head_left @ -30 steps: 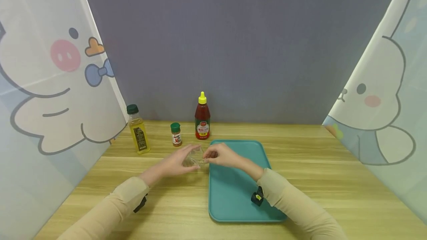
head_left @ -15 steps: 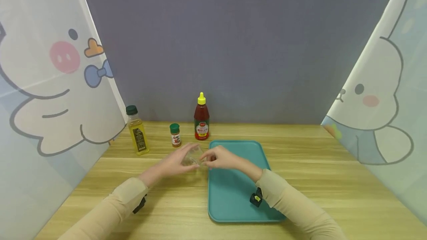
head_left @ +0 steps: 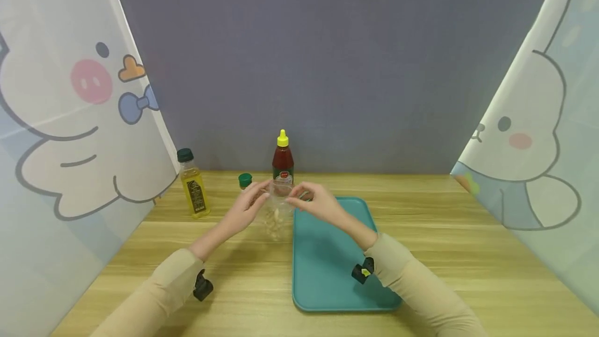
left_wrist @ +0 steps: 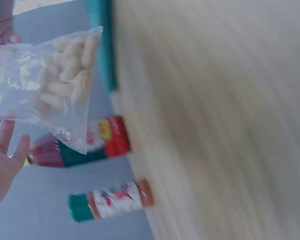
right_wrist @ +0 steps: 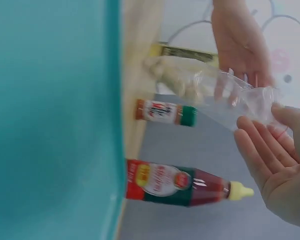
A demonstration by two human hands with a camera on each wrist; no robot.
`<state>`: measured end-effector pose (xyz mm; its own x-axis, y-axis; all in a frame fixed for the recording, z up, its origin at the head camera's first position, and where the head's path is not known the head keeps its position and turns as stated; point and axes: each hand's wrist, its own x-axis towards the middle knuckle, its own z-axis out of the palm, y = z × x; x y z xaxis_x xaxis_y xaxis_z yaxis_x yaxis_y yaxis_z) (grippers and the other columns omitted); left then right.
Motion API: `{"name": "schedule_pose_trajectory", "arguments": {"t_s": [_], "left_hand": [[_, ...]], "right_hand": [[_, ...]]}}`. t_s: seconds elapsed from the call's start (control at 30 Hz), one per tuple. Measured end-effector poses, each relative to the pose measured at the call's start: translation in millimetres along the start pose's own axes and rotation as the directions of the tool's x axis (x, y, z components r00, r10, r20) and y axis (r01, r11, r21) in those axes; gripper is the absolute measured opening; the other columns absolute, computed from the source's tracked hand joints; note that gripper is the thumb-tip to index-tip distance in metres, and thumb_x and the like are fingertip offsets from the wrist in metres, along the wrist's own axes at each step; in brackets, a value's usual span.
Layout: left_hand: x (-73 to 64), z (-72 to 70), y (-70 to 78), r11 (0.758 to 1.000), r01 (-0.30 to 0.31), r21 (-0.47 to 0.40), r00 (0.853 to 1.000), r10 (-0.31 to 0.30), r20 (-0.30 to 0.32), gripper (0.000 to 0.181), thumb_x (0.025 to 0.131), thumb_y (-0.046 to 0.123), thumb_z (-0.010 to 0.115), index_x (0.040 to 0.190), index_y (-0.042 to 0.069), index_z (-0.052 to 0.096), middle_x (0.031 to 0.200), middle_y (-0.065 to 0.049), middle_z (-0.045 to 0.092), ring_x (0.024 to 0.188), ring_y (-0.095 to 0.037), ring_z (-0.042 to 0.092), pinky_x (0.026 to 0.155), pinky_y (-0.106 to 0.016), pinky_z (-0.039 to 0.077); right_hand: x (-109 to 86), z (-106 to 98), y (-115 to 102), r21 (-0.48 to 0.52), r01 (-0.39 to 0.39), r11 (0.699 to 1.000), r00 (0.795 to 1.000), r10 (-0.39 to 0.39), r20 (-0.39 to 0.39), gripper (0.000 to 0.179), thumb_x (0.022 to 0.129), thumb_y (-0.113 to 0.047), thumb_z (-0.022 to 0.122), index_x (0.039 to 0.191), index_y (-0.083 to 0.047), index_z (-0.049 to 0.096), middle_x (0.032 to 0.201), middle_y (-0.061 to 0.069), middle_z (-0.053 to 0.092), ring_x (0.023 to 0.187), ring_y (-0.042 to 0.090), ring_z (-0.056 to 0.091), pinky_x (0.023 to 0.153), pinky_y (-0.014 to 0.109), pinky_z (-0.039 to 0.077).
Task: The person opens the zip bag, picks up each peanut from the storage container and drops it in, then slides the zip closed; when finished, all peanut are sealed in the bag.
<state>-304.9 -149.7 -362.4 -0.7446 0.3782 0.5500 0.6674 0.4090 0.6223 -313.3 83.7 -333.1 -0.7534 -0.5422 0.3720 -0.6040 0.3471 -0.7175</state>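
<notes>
A clear plastic bag of unshelled peanuts (left_wrist: 65, 75) hangs between my hands, the nuts gathered at its lower end. Thumb and fingers of my right hand (head_left: 320, 203) pinch its upper edge, as the right wrist view shows. My left hand (head_left: 245, 207) is at the bag's other upper side; in the right wrist view its extended fingers (right_wrist: 240, 75) lie along the far side of the plastic. In the head view the bag overlaps the red sauce bottle (head_left: 283, 157) behind it, and the teal tray (head_left: 337, 274) lies under my right forearm.
At the back left of the wooden table (head_left: 243, 285) stands an oil bottle (head_left: 194, 189). A green-capped spice jar (right_wrist: 162, 112) is behind my left hand, mostly hidden in the head view. Printed cloth panels (head_left: 524, 170) flank both sides.
The bag has been lifted from low between the hands and now hangs with its nuts downward. Both hands have risen, and the left hand now covers most of the spice jar.
</notes>
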Motion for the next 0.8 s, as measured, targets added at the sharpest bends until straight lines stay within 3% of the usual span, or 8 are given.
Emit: {"name": "schedule_pose_trajectory", "arguments": {"t_s": [0.1, 0.23, 0.33, 0.47, 0.7, 0.8], "left_hand": [[8.4, 5.1, 9.2, 0.996, 0.042, -0.076, 0.997, -0.047, -0.068, 0.036, 0.097, 0.016, 0.051, 0.131, 0.004, 0.052, 0.116, -0.013, 0.059, 0.101, -0.025, 0.061, 0.085, -0.039, 0.053], [15.6, 16.4, 27.5, 0.989, 0.082, -0.123, 0.983, -0.101, -0.157, 0.020, 0.092, 0.011, 0.059, 0.108, 0.000, 0.065, 0.104, -0.017, 0.067, 0.094, -0.018, 0.064, 0.083, -0.031, 0.053], [19.3, 24.2, 45.0, 0.987, 0.058, -0.149, 0.982, -0.083, -0.167, 0.014, 0.090, 0.006, 0.060, 0.099, -0.003, 0.066, 0.095, -0.019, 0.069, 0.085, -0.008, 0.063, 0.082, -0.025, 0.052], [24.5, 35.2, 60.0, 0.983, -0.016, -0.181, 0.988, -0.013, -0.154, 0.012, 0.089, 0.002, 0.060, 0.098, -0.005, 0.065, 0.090, -0.018, 0.069, 0.079, -0.003, 0.061, 0.082, -0.026, 0.052], [35.4, 63.1, 34.5, 0.977, -0.014, -0.215, 0.989, -0.019, -0.149, 0.010, 0.087, 0.010, 0.065, 0.093, 0.004, 0.070, 0.096, -0.011, 0.069, 0.084, -0.011, 0.063, 0.080, -0.027, 0.054], [36.2, 68.4, 33.3, 0.976, -0.011, -0.219, 0.992, -0.017, -0.126, 0.011, 0.088, 0.015, 0.065, 0.092, 0.007, 0.071, 0.095, -0.008, 0.069, 0.083, -0.009, 0.063, 0.077, -0.027, 0.054]], "right_hand": [[-1.9, -16, -3, 0.067, 0.027, 0.997, 0.998, -0.024, -0.054, 0.017, 0.089, -0.022, 0.064, 0.100, -0.009, 0.067, 0.090, 0.011, 0.068, 0.071, 0.017, 0.068, 0.060, 0.031, 0.057], [-10.3, -36, -1, 0.083, 0.056, 0.995, 0.996, -0.049, -0.078, 0.027, 0.089, -0.013, 0.063, 0.114, -0.003, 0.062, 0.092, 0.019, 0.069, 0.074, 0.026, 0.069, 0.062, 0.028, 0.058], [-20.1, -49, 2, 0.069, 0.026, 0.997, 0.997, -0.021, -0.073, 0.039, 0.089, -0.009, 0.062, 0.127, -0.003, 0.055, 0.095, 0.022, 0.069, 0.076, 0.031, 0.069, 0.063, 0.029, 0.058], [-33.3, -66, 6, 0.004, -0.016, 1.000, 0.999, 0.016, -0.049, 0.040, 0.090, -0.008, 0.060, 0.129, -0.003, 0.054, 0.097, 0.020, 0.070, 0.077, 0.029, 0.069, 0.064, 0.027, 0.058], [-51.2, -87, 13, -0.088, -0.022, 0.996, 0.999, 0.019, -0.034, 0.033, 0.090, -0.010, 0.061, 0.123, -0.005, 0.060, 0.095, 0.014, 0.072, 0.077, 0.024, 0.070, 0.064, 0.026, 0.057], [-55.9, -91, 18, -0.121, -0.017, 0.992, 0.999, 0.012, -0.047, 0.031, 0.090, -0.010, 0.061, 0.121, -0.005, 0.062, 0.092, 0.013, 0.072, 0.076, 0.022, 0.070, 0.062, 0.026, 0.057]]}}
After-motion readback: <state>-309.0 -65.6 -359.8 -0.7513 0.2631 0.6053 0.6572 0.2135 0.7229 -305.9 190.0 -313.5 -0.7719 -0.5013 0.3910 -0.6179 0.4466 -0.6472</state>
